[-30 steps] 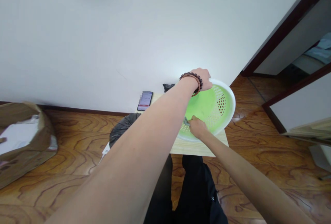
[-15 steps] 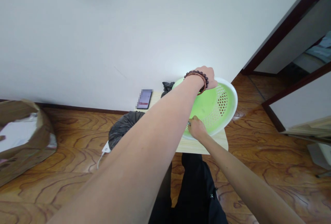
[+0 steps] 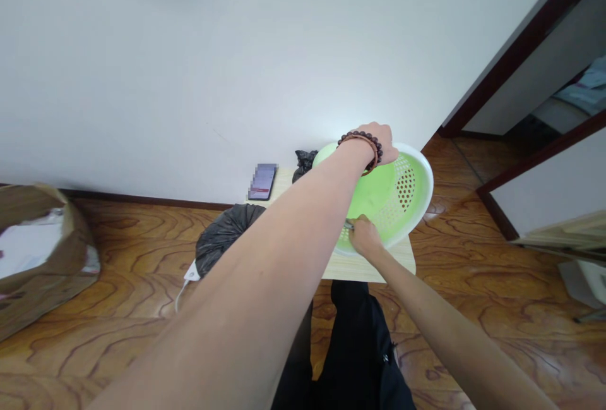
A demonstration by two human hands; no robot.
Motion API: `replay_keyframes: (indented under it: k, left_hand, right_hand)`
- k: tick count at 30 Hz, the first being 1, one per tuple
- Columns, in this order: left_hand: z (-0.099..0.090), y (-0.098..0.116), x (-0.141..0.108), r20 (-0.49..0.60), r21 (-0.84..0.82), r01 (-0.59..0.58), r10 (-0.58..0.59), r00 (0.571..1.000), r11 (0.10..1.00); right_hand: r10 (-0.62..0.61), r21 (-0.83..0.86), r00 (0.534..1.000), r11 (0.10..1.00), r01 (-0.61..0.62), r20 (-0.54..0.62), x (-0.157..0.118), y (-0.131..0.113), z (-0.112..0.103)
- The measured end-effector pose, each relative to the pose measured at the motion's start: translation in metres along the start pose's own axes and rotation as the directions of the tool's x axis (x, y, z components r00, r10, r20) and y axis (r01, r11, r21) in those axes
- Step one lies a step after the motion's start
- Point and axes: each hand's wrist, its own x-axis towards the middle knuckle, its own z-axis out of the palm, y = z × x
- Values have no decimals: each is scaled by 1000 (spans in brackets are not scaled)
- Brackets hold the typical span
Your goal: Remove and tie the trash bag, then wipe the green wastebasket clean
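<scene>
A green strainer basket [image 3: 382, 187] with a white rim and a holed side sits on a small pale wooden table [image 3: 402, 261]. My left hand [image 3: 382, 144], with a beaded bracelet at the wrist, is closed over the basket's far side; its fingers point away, and what they grip is hidden. Low over the near side of the basket, my right hand [image 3: 366, 235] is closed on a small silver-grey object [image 3: 349, 225]. Only a short piece of that object shows, so I cannot tell its kind. My left forearm covers the basket's left part.
A phone [image 3: 262, 181] lies at the table's back left. Black plastic bags [image 3: 225, 233] bulge beside my left arm, near a white power strip [image 3: 192, 273]. An open cardboard box [image 3: 78, 239] stands on the floor at left. A white wall rises behind the table.
My right hand has shifted slightly to the right, and more of the silver-grey object shows beside it. My left hand has stayed at the far side. The whole view has drifted a little.
</scene>
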Motion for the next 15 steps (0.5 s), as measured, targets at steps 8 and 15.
replay_keyframes:
  k: [8,15]
  left_hand:
    - [-4,0,-4,6,27,24,-24,1000,999]
    - [-2,6,-3,-18,-7,-10,10,1000,1000]
  right_hand:
    - [-286,-282,957,922,264,-39,0,27,-18]
    - [-148,-347,978,933,90,-146,8,69,-36]
